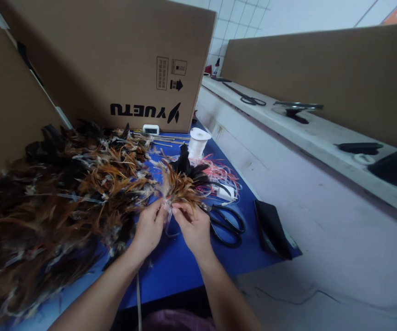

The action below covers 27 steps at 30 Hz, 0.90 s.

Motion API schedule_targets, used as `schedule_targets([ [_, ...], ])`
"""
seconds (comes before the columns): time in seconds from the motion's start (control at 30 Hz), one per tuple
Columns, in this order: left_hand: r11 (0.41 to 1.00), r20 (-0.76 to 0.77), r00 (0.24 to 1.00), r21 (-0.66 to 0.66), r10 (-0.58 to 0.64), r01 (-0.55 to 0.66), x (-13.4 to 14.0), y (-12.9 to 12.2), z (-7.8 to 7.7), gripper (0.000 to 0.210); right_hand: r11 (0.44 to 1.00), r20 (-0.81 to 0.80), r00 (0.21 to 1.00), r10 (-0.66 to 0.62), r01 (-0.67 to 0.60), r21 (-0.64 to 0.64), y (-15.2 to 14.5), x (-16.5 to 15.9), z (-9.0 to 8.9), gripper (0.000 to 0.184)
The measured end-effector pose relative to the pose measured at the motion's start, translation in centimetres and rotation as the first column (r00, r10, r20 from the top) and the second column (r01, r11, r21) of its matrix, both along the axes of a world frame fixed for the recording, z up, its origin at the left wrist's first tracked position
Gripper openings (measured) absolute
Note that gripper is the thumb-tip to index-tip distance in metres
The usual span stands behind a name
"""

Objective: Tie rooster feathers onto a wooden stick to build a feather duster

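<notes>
Past bare forearms (105, 280) along the bottom edge, clamping the brown-and-black feather bundle (181, 185) by its base at frame centre with the fingers (181, 217) of left hand (151, 226) and right hand (196, 226). Best to grip firmly there and draw the clear strip (168, 219) evenly.

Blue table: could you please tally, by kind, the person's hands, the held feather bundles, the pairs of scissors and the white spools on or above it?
Hands: 2 (left hand, right hand)
Held feather bundle: 1
Pair of scissors: 1
White spool: 1
Total: 5
</notes>
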<state>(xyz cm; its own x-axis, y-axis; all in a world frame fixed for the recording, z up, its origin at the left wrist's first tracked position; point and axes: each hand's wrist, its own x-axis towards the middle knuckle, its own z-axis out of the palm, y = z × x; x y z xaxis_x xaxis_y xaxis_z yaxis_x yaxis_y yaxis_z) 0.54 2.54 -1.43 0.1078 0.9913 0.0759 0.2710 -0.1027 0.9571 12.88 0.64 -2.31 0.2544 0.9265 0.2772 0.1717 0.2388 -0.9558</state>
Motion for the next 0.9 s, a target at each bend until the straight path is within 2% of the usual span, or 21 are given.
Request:
schedule_targets([
  [0.13,1.0,-0.014,1.0,0.009,0.018,-0.018,0.0,0.0,-0.1,0.036,0.999,0.034,0.999,-0.035,0.035,-0.016,-0.3,-0.2,0.3,0.01],
  [0.27,0.998,-0.018,0.999,0.05,0.031,-0.031,0.0,0.1,0.0,0.035,0.999,0.062,0.998,-0.009,0.011,-0.032,-0.7,-0.3,0.7,0.01],
  [0.43,0.999,-0.081,0.997,0.041,0.014,-0.011,0.0,0.0,0.1,0.035,0.997,-0.013,1.0,0.012,-0.013,-0.074,-0.6,-0.2,1.1,0.008],
  [0.7,1.0,-0.081,0.997,0.02,-0.009,0.01,0.0,-0.1,0.1,0.036,0.996,-0.144,0.986,-0.084,0.08,-0.034,0.3,-0.8,1.0,0.005],
  [0.77,1.0,-0.062,0.998,0.01,-0.011,0.011,0.0,-0.1,0.1,0.036,0.997,-0.138,0.988,-0.073,0.067,-0.045,0.3,-0.6,1.0,0.005],
  [0.9,1.0,-0.023,1.0,0.001,-0.019,0.019,0.0,-0.1,0.0,0.036,0.995,-0.141,0.989,0.031,-0.044,-0.093,-0.4,0.1,1.1,0.009],
])
